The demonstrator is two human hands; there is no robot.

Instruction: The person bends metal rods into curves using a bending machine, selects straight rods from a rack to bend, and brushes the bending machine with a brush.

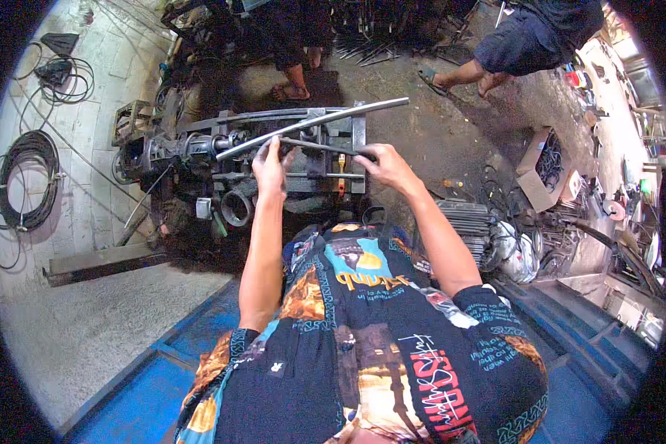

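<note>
A thin dark metal rod point(318, 146) spans the gap between my two hands, above a greasy metal machine point(274, 181). My left hand point(270, 170) pinches its left end between thumb and fingers. Around the right end, the fingers of my right hand point(390, 169) are closed. Just beyond the rod, a longer, lighter grey metal bar point(333, 120) slants across the machine, its right end sticking out past the frame. My left fingertips are close to this bar; whether they touch it I cannot tell. A brush with an orange-yellow handle point(341, 164) lies on the machine below the rod.
Two people's legs point(292, 80) point(462, 75) show at the far side. An open cardboard box point(538, 185) of dark metal pieces stands at right, near stacked rods point(462, 222) and a white sack point(514, 251). Coiled black cable point(28, 177) lies at left, beside a steel beam point(107, 260).
</note>
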